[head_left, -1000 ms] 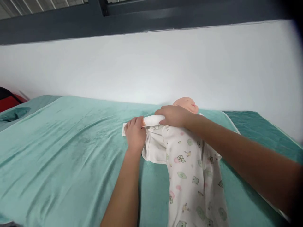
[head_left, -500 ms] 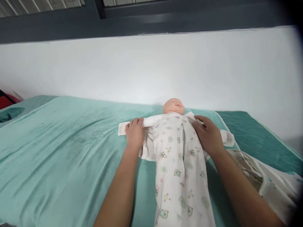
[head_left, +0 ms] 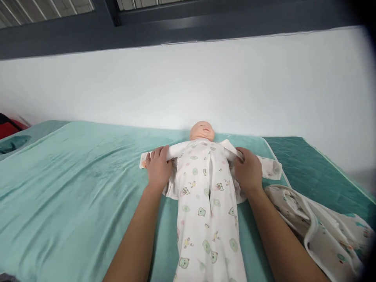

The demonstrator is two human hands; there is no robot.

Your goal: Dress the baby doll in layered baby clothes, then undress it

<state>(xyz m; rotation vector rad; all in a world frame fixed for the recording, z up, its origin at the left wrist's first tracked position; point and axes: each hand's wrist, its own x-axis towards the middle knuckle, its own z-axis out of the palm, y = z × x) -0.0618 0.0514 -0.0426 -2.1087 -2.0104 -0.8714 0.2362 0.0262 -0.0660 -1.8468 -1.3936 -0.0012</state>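
Observation:
A baby doll lies on its back on a teal blanket, head toward the wall. It wears a white printed sleepsuit. My left hand rests on the doll's outstretched left-side sleeve, fingers curled over the cloth. My right hand lies on the other side of the chest, fingers bent over the sleepsuit's edge near the shoulder. Both sleeves stretch out sideways.
A crumpled printed cloth lies on the blanket at the right. A white wall runs behind the bed under a dark window frame. A red and black thing shows at the far left.
My right hand has left the doll's left sleeve and crossed to the right side of its chest. The view has shifted, bringing the crumpled cloth into sight. My left hand stayed on the sleeve.

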